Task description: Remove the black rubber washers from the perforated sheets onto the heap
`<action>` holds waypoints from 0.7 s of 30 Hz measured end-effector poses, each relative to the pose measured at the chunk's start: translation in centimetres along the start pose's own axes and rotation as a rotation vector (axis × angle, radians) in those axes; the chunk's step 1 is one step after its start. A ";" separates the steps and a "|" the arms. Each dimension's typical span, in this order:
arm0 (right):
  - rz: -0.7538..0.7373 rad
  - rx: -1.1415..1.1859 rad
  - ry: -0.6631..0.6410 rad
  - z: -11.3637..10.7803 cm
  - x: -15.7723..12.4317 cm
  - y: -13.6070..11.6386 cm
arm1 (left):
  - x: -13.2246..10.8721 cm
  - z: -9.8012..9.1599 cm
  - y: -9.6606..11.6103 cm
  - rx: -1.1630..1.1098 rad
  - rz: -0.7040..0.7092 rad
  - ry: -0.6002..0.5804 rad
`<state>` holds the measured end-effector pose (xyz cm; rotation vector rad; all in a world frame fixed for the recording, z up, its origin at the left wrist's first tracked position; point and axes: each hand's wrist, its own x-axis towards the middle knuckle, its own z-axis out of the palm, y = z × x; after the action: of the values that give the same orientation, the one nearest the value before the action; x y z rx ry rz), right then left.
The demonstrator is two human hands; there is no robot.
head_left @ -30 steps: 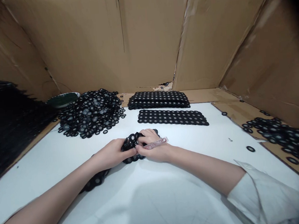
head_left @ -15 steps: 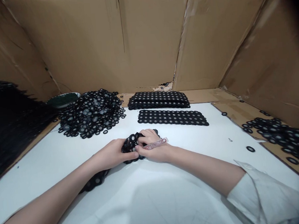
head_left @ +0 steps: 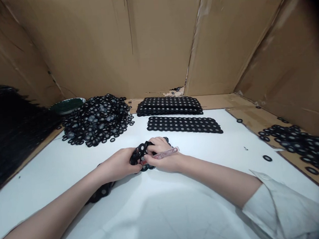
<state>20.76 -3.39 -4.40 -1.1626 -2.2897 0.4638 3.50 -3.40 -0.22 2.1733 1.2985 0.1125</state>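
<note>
At the middle of the white table, my left hand (head_left: 122, 164) is closed on a bunched strip of joined black rings (head_left: 142, 148), thumb along its near side. Part of the strip trails under my left wrist, where more black rings (head_left: 100, 193) show. My right hand (head_left: 161, 155) is closed against the same strip, touching its right side. A slim, flat, pale tool with red lettering (head_left: 166, 153) lies between its thumb and fingers and sticks out to the right. The tool's working end is hidden among the rings, so I cannot tell its exact kind.
Left of centre stands a heap of loose black rings (head_left: 95, 119), beside a dish of dark green bits (head_left: 67, 106). Behind my hands lie a flat ring panel (head_left: 183, 124) and a stack of panels (head_left: 169, 105). More rings (head_left: 309, 147) lie right. Cardboard walls (head_left: 158, 41) enclose the table.
My left thumb has drawn back slightly to the left, and a reddish part of the tool now shows between the rings. The right hand stays nearly in place.
</note>
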 end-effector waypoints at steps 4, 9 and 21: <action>-0.006 0.009 0.004 -0.1 -0.1 0.0 | 0.0 0.0 -0.4 0.036 -0.004 0.019; 0.033 0.078 0.032 0.0 0.1 0.5 | 0.4 -0.1 -1.1 0.051 -0.033 0.048; 0.099 0.417 -0.027 -0.6 1.0 1.7 | 1.0 -0.6 -1.6 -0.155 -0.095 0.097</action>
<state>21.75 -1.59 -4.48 -1.0611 -2.0282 0.9478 2.51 -1.77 -0.80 1.9930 1.3970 0.2747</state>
